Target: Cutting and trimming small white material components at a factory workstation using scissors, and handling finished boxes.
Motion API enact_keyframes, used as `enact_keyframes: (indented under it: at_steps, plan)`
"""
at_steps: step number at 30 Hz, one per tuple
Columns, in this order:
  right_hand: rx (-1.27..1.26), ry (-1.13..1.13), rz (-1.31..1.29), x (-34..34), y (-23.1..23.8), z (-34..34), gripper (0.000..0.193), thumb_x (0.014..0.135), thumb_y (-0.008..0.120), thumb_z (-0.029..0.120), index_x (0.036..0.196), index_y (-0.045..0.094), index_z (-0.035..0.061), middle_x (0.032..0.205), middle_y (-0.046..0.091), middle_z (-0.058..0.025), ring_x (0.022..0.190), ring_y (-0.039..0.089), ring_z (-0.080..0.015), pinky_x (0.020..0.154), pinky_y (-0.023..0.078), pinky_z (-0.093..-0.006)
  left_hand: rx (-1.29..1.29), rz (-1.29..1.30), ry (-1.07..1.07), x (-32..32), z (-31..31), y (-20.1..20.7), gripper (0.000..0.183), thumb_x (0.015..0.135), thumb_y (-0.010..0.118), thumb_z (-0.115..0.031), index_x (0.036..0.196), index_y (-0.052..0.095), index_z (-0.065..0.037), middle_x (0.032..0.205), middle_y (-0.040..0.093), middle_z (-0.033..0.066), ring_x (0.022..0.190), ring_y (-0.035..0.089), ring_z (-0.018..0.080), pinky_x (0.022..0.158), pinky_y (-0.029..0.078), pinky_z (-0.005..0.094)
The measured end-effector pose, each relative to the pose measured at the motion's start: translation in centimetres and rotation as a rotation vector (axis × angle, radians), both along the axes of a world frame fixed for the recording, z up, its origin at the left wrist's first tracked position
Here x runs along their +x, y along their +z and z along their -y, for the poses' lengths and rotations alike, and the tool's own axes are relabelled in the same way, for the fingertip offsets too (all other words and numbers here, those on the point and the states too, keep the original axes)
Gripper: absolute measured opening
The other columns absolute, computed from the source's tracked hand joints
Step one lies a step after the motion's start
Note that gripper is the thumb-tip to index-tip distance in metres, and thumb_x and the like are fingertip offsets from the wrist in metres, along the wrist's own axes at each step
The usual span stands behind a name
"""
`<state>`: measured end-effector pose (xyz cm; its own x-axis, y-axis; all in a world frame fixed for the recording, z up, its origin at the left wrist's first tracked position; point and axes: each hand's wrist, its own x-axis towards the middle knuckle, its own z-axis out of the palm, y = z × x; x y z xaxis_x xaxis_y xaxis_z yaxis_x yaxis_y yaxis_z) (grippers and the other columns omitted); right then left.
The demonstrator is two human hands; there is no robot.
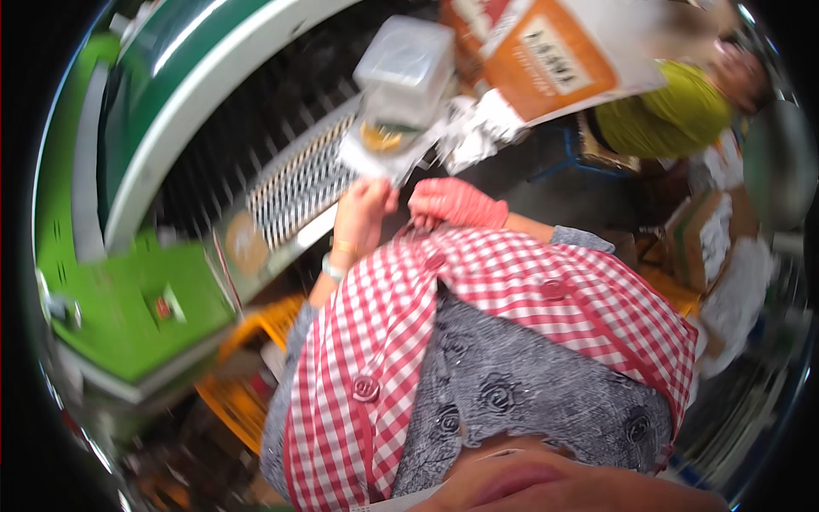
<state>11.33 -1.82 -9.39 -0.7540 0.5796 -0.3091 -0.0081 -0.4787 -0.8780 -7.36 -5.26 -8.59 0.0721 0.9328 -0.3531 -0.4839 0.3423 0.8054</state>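
Note:
My left hand [363,212] is bare, with a bangle and a band at the wrist, and its fingers are curled closed. Close beside it, my right hand [452,205] wears a pinkish-red glove and is closed too. Both are near my apron front; whatever they may hold is too blurred to make out. Just beyond them lies a yellow ring-shaped thing [380,136] on white sheets [358,158]. A clear plastic box [403,64] stands behind it.
Crumpled white paper [482,128] lies beside an orange and white carton [550,64]. A green machine [141,307] with a slatted bed [299,192] fills the left. Below is a yellow crate [235,375]. At the right sits a person in a yellow-green shirt [665,111], near an open cardboard box [695,239].

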Motion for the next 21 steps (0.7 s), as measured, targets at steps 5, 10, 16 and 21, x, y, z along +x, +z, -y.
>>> enact_keyframes:
  at_steps: [5, 10, 16, 21]
  plan:
    - [-0.079, 0.064, 0.002, -7.6, -6.8, 3.7, 0.016, 0.086, 0.049, 0.018, 0.092, 0.054, 0.0036, 0.077, 0.056, -0.0017, 0.071, 0.050, -0.0077, 0.066, 0.041, -0.0204, -0.109, -0.011, 0.117, -7.6, 3.8, -6.6, 0.013, 0.081, 0.062, -0.015, 0.084, 0.056, -0.003, 0.073, 0.057, 0.0050, 0.062, 0.050, 0.0094, 0.062, 0.043, 0.0219]
    - [-0.073, 0.220, 0.046, -10.9, -5.8, 5.0, 0.016, 0.088, 0.047, 0.017, 0.092, 0.054, 0.0032, 0.079, 0.056, -0.0017, 0.073, 0.050, -0.0082, 0.070, 0.041, -0.0209, -0.065, -0.035, 0.211, -11.4, 5.8, -7.0, 0.013, 0.080, 0.063, -0.017, 0.082, 0.057, -0.005, 0.073, 0.059, 0.0038, 0.061, 0.053, 0.0086, 0.061, 0.044, 0.0206]
    - [-0.090, 0.249, 0.034, -13.3, -4.3, 7.5, 0.016, 0.088, 0.049, 0.017, 0.090, 0.054, 0.0022, 0.083, 0.056, -0.0026, 0.077, 0.052, -0.0088, 0.074, 0.043, -0.0222, -0.049, -0.083, 0.411, -15.8, 8.4, -9.0, 0.014, 0.082, 0.060, -0.015, 0.089, 0.058, -0.004, 0.080, 0.062, 0.0054, 0.065, 0.055, 0.0089, 0.063, 0.045, 0.0205]
    - [-0.070, 0.261, 0.074, -13.9, -4.5, 9.5, 0.016, 0.088, 0.049, 0.018, 0.089, 0.055, 0.0022, 0.080, 0.057, -0.0023, 0.075, 0.053, -0.0089, 0.073, 0.043, -0.0218, -0.237, -0.120, 0.463, -17.7, 12.9, -14.7, 0.022, 0.085, 0.054, -0.018, 0.102, 0.057, -0.004, 0.087, 0.062, 0.0045, 0.072, 0.056, 0.0091, 0.068, 0.046, 0.0230]
